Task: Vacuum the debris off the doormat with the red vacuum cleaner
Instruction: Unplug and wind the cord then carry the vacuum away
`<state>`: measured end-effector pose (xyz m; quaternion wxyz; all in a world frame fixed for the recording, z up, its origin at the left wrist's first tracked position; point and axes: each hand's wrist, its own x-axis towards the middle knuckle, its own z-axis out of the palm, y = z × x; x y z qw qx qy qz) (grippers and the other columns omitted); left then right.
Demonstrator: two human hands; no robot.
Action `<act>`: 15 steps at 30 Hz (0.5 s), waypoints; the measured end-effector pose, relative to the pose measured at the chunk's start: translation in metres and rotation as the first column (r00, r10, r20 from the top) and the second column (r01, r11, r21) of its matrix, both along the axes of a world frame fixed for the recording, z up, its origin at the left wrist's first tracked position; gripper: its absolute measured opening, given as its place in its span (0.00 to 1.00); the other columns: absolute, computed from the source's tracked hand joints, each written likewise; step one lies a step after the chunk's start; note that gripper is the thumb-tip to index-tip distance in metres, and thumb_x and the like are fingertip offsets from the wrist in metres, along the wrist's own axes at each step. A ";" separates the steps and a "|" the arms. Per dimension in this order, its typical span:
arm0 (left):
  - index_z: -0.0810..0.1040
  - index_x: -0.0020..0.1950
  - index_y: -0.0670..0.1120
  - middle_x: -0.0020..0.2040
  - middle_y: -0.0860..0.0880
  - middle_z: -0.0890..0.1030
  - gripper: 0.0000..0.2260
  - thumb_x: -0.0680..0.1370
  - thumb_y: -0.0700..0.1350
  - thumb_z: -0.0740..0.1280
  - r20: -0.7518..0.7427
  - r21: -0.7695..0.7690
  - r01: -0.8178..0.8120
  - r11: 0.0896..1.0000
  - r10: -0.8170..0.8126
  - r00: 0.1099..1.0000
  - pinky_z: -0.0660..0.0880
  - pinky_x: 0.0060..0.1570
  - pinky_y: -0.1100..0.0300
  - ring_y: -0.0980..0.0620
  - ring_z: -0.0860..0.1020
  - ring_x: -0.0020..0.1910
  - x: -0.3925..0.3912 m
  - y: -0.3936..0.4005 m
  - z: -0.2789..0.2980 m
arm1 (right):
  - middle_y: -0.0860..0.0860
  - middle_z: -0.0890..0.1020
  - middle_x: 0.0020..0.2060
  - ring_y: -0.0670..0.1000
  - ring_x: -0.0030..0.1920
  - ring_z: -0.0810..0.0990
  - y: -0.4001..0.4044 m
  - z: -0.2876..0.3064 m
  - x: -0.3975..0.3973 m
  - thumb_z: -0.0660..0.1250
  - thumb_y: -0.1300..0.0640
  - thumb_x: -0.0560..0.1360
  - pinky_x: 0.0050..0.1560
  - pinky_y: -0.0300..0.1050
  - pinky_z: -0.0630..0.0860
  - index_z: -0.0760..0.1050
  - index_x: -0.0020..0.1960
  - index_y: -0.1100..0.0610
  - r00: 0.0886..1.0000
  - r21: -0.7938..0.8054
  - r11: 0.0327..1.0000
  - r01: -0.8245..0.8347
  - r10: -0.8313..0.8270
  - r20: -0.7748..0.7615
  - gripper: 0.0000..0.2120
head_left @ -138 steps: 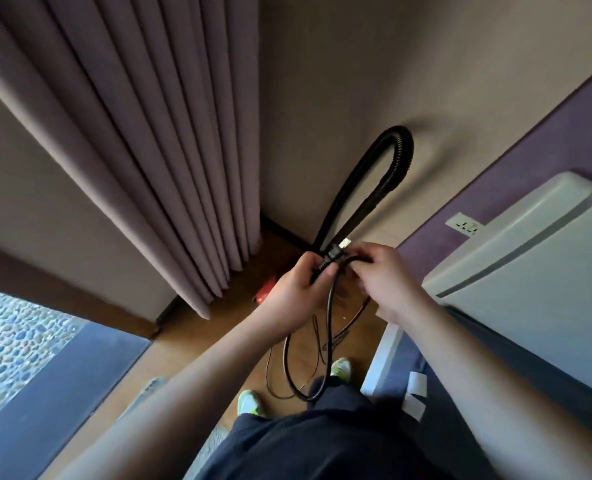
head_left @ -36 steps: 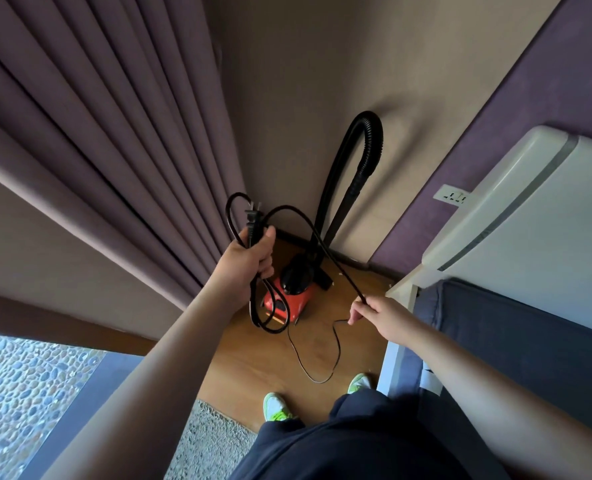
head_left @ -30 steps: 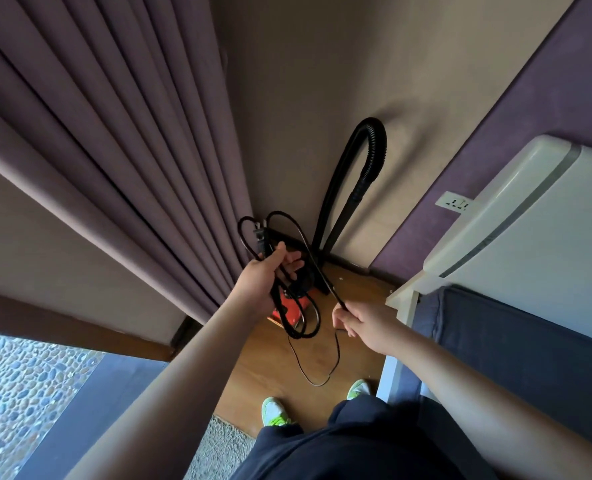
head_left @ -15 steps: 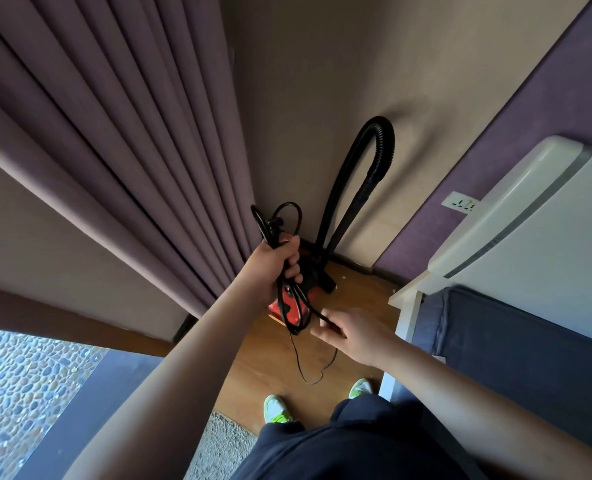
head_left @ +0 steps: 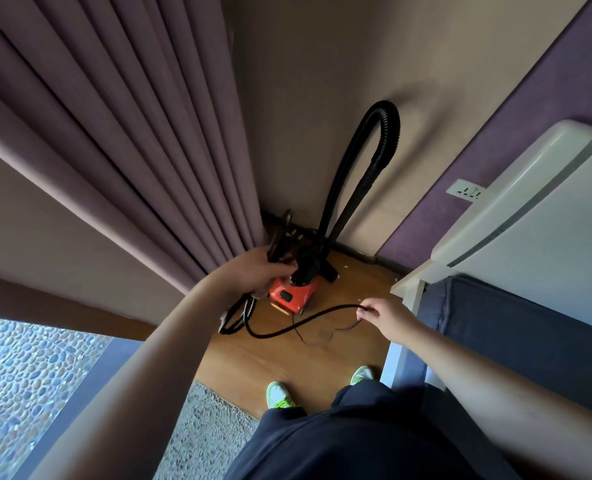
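Note:
The small red vacuum cleaner (head_left: 292, 295) stands on the wooden floor in the corner, its black hose (head_left: 374, 161) looping up against the wall. My left hand (head_left: 256, 273) grips coiled loops of the black power cord (head_left: 277, 332) low beside the vacuum, with more loops hanging under it. My right hand (head_left: 388, 318) pinches a stretch of the same cord out to the right. A grey doormat (head_left: 204, 434) shows at the bottom, by my feet.
Mauve curtains (head_left: 121, 140) hang close on the left. A white and grey bed frame (head_left: 530, 244) with dark bedding crowds the right. A wall socket (head_left: 466, 192) sits on the purple wall. Pebbled ground (head_left: 20, 393) lies at the lower left.
My left hand has dropped with the coiled cord from chest height down beside the vacuum. My right hand has drawn a length of cord out to the right.

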<state>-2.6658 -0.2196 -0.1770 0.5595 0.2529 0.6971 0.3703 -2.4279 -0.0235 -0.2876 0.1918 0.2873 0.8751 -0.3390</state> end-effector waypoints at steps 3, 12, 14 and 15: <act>0.77 0.58 0.50 0.47 0.51 0.83 0.09 0.79 0.50 0.68 -0.325 -0.118 0.048 0.992 -0.084 0.942 0.73 0.43 0.62 0.55 0.80 0.45 0.033 0.008 -0.032 | 0.42 0.83 0.42 0.43 0.45 0.81 -0.002 0.009 -0.012 0.63 0.47 0.80 0.43 0.35 0.74 0.78 0.46 0.46 0.996 -0.038 0.998 0.049 -0.052 -0.077 0.08; 0.73 0.68 0.50 0.57 0.51 0.81 0.23 0.75 0.53 0.73 -0.349 -0.066 -0.103 0.993 0.074 0.934 0.73 0.50 0.60 0.54 0.77 0.53 0.064 0.016 -0.065 | 0.42 0.83 0.41 0.42 0.47 0.81 -0.012 0.021 -0.030 0.64 0.48 0.79 0.48 0.37 0.74 0.77 0.42 0.41 0.960 -0.162 0.973 0.164 -0.195 -0.200 0.08; 0.78 0.61 0.50 0.52 0.50 0.83 0.17 0.75 0.54 0.73 -0.325 -0.094 -0.034 0.995 0.001 0.946 0.77 0.52 0.58 0.54 0.80 0.50 0.058 0.016 -0.067 | 0.41 0.83 0.41 0.41 0.47 0.80 -0.015 0.023 -0.032 0.64 0.48 0.79 0.47 0.36 0.72 0.76 0.41 0.40 0.966 -0.156 0.978 0.136 -0.166 -0.197 0.09; 0.80 0.57 0.49 0.48 0.50 0.83 0.13 0.76 0.54 0.72 -0.309 -0.105 -0.010 0.994 -0.023 0.951 0.78 0.51 0.59 0.54 0.80 0.47 0.056 0.017 -0.066 | 0.41 0.82 0.41 0.40 0.46 0.80 -0.017 0.024 -0.033 0.64 0.48 0.79 0.45 0.36 0.71 0.76 0.41 0.40 0.968 -0.156 0.979 0.134 -0.163 -0.192 0.08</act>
